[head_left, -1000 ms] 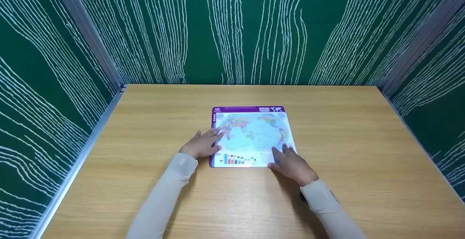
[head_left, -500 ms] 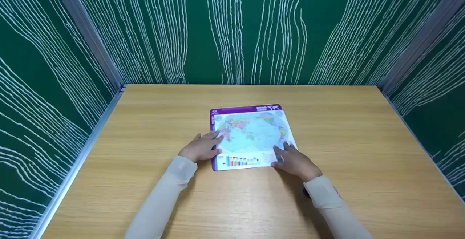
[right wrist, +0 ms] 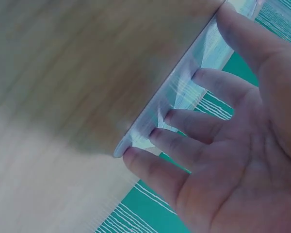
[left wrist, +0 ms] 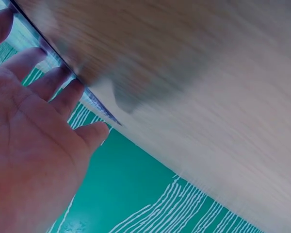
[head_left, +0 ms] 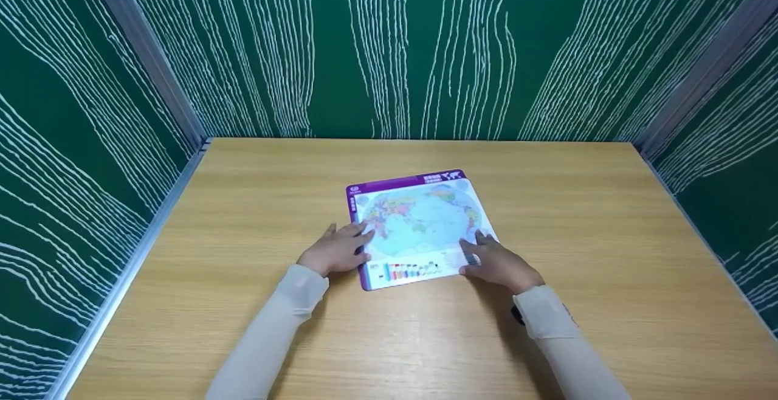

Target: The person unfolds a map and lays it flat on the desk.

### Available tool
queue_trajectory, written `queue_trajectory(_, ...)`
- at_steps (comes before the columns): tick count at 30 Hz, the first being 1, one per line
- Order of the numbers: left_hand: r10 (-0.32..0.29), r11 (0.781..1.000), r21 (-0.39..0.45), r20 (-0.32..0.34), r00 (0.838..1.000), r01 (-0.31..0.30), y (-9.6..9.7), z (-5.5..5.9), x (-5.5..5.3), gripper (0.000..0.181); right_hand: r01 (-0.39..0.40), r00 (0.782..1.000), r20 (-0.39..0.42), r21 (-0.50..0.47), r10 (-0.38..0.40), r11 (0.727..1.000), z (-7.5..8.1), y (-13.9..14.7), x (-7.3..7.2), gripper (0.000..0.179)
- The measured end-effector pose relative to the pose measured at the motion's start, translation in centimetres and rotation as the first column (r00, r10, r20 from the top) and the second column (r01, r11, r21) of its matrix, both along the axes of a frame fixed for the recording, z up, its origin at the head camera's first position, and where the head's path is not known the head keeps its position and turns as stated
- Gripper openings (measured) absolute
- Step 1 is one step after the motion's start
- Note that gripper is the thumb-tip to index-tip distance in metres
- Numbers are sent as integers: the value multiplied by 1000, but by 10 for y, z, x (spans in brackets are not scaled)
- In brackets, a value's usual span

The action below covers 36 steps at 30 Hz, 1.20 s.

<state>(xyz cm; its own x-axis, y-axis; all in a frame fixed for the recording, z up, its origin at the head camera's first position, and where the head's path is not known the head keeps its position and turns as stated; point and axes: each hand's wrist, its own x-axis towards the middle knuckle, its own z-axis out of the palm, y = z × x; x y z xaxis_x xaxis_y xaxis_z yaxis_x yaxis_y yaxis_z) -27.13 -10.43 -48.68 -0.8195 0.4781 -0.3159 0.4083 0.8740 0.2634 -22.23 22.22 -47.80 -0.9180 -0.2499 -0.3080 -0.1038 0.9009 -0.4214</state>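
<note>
A thin flat sheet printed with a world map (head_left: 419,224), with a purple border along its top and left, lies turned a little on the table. My left hand (head_left: 335,249) rests its spread fingertips on the left edge; in the left wrist view the left hand (left wrist: 34,141) shows its palm, with fingertips at the sheet's edge. My right hand (head_left: 501,266) touches the lower right corner area with extended fingers. In the right wrist view the right hand (right wrist: 223,141) has several fingertips against the glossy sheet (right wrist: 184,82). Neither hand curls round it.
The wooden table (head_left: 267,193) spreads out around the sheet. Green walls with white wavy lines (head_left: 340,53) stand at the back and both sides, with grey posts (head_left: 155,59) at the corners. A dark band (head_left: 518,315) shows at the right wrist.
The map sheet has turned anticlockwise on the table, its top right corner moving back and left and its lower left corner forward. My right hand has shifted slightly right; the left has barely moved.
</note>
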Motion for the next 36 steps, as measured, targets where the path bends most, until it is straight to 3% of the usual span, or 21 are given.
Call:
queue_trajectory(8,-36,999,-19,-29,999,36,2,1,7,60,-10,998,55,-33,11,999,5,5,-8,62)
queue_trajectory(15,-52,999,10,-45,998,53,2,0,12,59,-77,997,21,-42,78,996,5,8,-16,62)
queue_trajectory(23,-48,999,-21,-72,996,47,4,0,15,59,-60,998,31,-4,61,998,7,9,-22,61)
queue_trajectory(30,-34,999,-18,-67,997,33,6,3,20,59,9,995,95,-19,-7,1000,5,10,-27,60)
queue_trajectory(36,-29,999,-16,-64,998,28,6,1,20,59,23,995,98,-45,-18,999,3,11,-27,61)
